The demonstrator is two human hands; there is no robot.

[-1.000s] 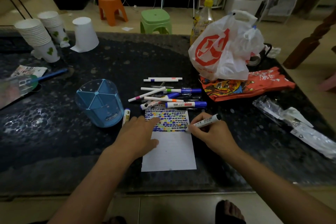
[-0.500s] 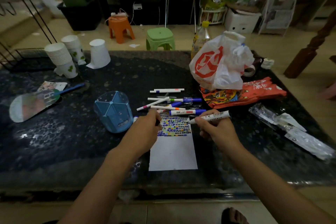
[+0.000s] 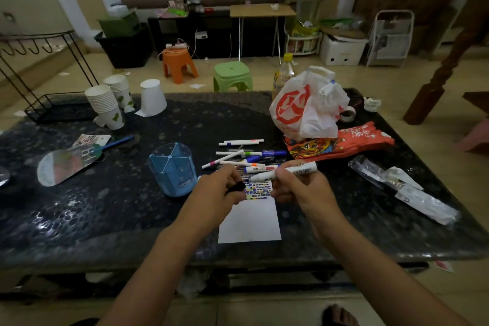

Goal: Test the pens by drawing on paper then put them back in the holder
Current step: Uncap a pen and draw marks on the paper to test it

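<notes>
A white sheet of paper point(image 3: 250, 222) lies on the dark table, its top covered with coloured marks. Above it my right hand point(image 3: 299, 188) grips a white marker point(image 3: 288, 171), tip pointing left. My left hand point(image 3: 219, 189) pinches the marker's black cap point(image 3: 236, 187) just left of the tip. A blue pen holder point(image 3: 173, 169) stands to the left of my hands. Several pens point(image 3: 246, 155) lie in a loose pile behind the paper.
A white and red plastic bag point(image 3: 307, 106) and a red snack packet point(image 3: 341, 143) sit at the back right. Clear wrappers point(image 3: 402, 188) lie at the right. Stacked paper cups point(image 3: 108, 100) and a hand fan point(image 3: 68, 164) occupy the left. A table edge point(image 3: 238, 257) runs in front.
My right hand lifted the marker off the paper. My left hand left the paper and now holds the black cap near the tip. The camera tilted up.
</notes>
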